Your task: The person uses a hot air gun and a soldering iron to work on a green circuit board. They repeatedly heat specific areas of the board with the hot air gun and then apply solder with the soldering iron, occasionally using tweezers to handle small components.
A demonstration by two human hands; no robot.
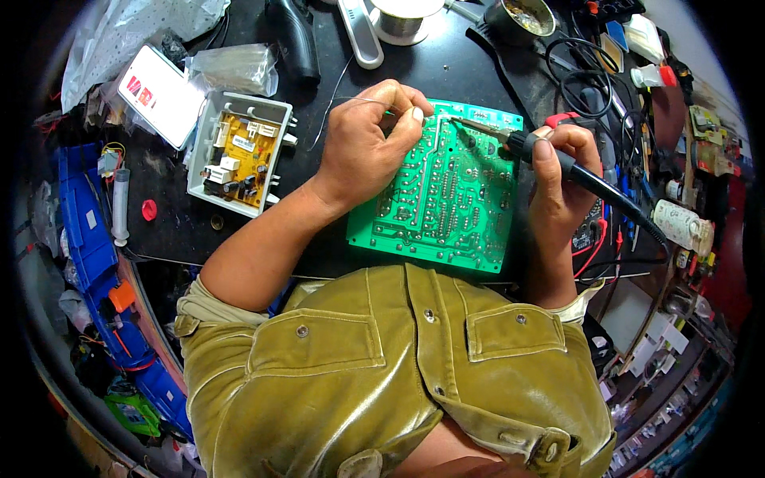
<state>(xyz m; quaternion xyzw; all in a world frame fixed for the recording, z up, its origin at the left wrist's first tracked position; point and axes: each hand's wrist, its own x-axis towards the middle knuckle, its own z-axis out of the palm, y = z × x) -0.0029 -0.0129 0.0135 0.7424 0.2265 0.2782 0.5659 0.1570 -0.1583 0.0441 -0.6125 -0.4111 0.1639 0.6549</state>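
A green circuit board [446,191] lies solder side up on the dark bench in front of me. My left hand [374,131] is over its upper left part, thumb and forefinger pinched on a thin solder wire [365,99] that trails off to the left. My right hand [562,167] is closed around the handle of a soldering iron [550,155]. The iron's tip is close to the board's upper edge, near my left fingertips. Whether the tip touches the board I cannot tell.
Left of the board sits a grey housing [275,155] with a yellowish circuit board inside. A solder spool [398,28] and a metal cup [522,16] stand at the back. Black cables [586,68] coil at the right. A syringe [120,207] lies at the left edge.
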